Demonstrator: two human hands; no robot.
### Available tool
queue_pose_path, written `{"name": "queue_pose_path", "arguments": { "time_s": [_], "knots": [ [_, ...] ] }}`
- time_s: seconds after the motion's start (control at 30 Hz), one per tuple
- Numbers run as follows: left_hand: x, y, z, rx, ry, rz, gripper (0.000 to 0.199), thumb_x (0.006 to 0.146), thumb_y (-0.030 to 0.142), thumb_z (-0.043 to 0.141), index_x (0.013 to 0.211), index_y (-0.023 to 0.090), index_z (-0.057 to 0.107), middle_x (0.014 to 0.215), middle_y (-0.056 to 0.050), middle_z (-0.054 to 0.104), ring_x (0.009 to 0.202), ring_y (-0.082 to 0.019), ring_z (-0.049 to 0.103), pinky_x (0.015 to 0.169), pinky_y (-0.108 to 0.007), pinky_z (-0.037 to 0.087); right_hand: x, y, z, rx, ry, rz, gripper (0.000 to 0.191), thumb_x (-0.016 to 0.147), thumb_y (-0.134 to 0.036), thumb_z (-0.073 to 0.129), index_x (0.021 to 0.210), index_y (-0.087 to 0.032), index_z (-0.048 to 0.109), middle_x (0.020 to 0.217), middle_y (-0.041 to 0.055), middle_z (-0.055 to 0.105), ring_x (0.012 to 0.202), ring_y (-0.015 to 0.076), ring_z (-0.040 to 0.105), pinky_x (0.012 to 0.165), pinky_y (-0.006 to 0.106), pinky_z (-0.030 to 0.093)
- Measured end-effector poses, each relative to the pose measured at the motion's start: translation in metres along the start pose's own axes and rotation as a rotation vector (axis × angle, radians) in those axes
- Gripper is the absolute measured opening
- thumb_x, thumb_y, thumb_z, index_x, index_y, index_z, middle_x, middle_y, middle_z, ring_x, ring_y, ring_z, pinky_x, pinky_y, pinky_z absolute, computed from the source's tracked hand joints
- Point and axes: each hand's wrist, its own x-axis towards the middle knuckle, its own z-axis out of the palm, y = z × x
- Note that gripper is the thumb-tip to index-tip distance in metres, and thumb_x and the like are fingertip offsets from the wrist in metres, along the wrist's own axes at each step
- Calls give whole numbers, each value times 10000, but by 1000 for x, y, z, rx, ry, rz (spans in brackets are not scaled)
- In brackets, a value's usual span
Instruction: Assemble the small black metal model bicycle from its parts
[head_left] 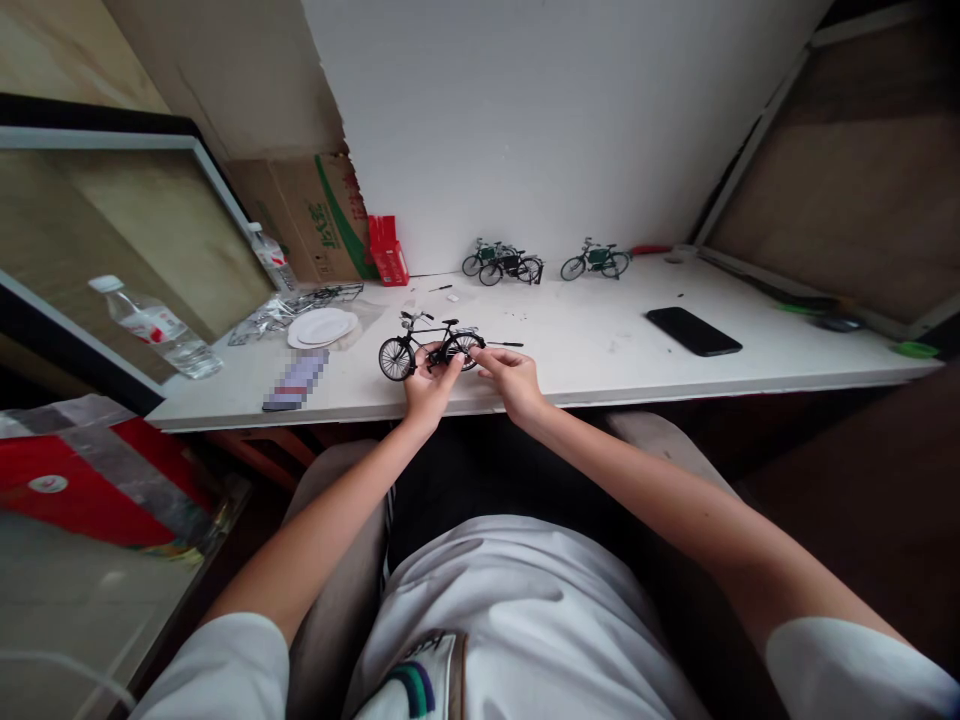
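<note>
A small black model bicycle [431, 345] is held upright just over the table's front edge, its front wheel pointing left. My left hand [433, 385] is closed around its lower middle, the thumb by the rear wheel. At the rear wheel, the fingers of my right hand [511, 380] are pinched together on the bicycle; any small part between the fingertips is hidden. Just behind that hand lies a thin dark rod-like tool [506, 344].
Several finished-looking model bicycles [596, 260] stand along the wall. A black phone [694, 331] lies to the right. On the left are white plates [322, 327], plastic-wrapped parts [266, 318], a blurred-out flat item [297, 380], water bottles [169, 335] and a red box [388, 250].
</note>
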Motion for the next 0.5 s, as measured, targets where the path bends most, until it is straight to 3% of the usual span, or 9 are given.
{"name": "queue_pose_path", "arguments": {
  "time_s": [0.5],
  "knots": [
    [1,-2,-2,-5,-26,-10,577,741,485,936,1133,191,633,1020,-86,787,963,-226,782,979,-387,609,2,3,-3,-60,-30,-36,335,700,-556,930,797,-248,841,963,46,813,931,209,695,797,322,537]
  ]
}}
